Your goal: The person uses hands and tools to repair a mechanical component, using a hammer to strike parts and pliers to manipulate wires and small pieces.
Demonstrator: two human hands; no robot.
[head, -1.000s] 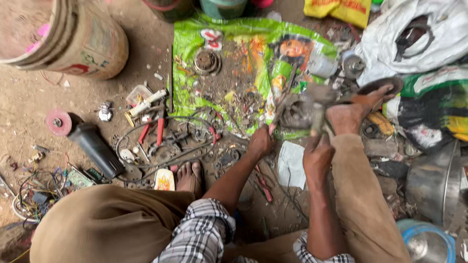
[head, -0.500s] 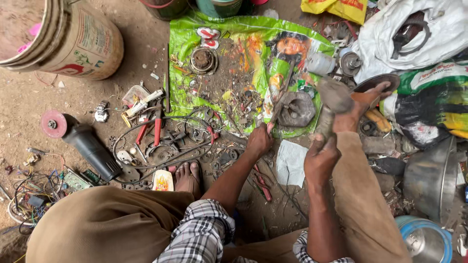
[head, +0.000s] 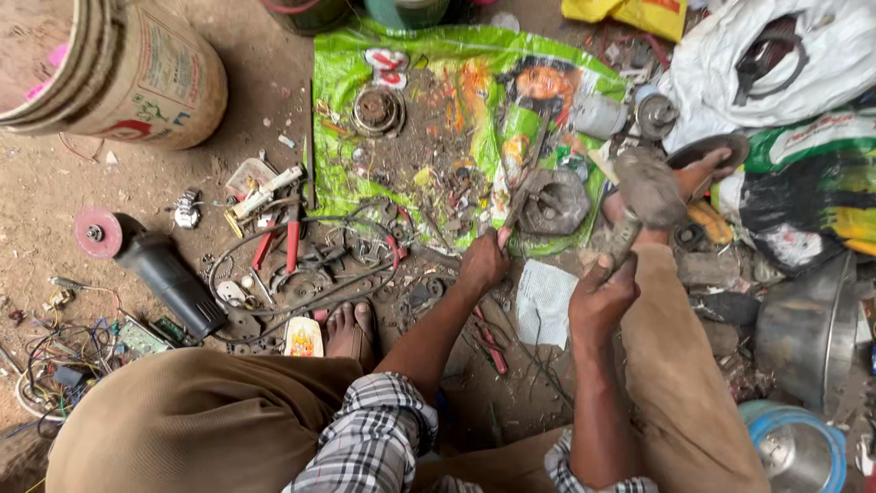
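My right hand (head: 598, 294) grips hammer (head: 641, 196) handle, fingers wrapped tight; blurred head now lower than half second ago, mid-swing, just beside round grey metal casing (head: 554, 202). My left hand (head: 482, 262) pinches thin steel rod (head: 522, 187), tip set against casing; rod unmoved. Casing sits on crinkled green plastic sack (head: 411, 137), gritty with rust flakes. Black angle grinder (head: 164, 278) lies well apart on dirt.
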